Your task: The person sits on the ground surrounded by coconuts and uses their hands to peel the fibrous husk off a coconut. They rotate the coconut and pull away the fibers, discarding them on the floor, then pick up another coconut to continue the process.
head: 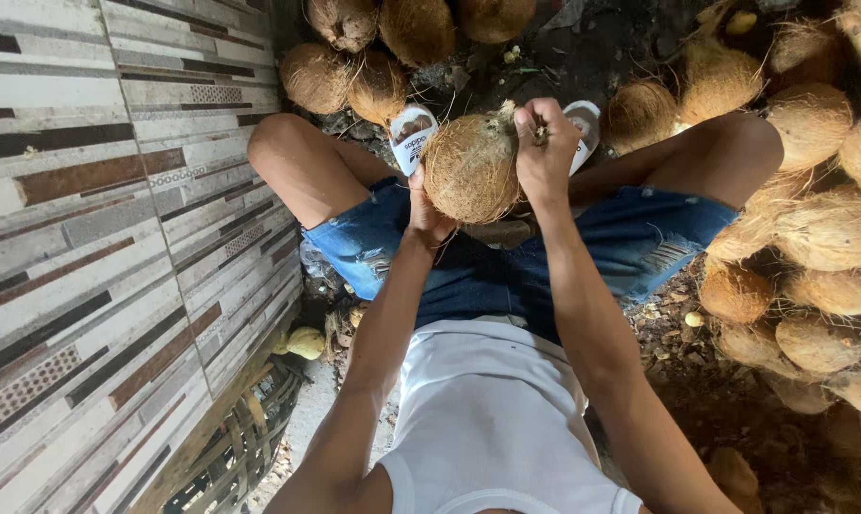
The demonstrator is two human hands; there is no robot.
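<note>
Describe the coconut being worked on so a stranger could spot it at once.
Start at the seated person's blue denim shorts and look between the knees. The coconut is there, lifted off the ground: the left hand cups it from below and the right hand pinches fibre at its top. All the other coconuts lie untouched in piles.

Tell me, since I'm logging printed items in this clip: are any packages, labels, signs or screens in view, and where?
Printed strap on the left sandal: white band with dark lettering, just left of the coconut.
Right sandal: white, mostly hidden behind the right hand; print not visible.
No packages, signs or screens.
</note>
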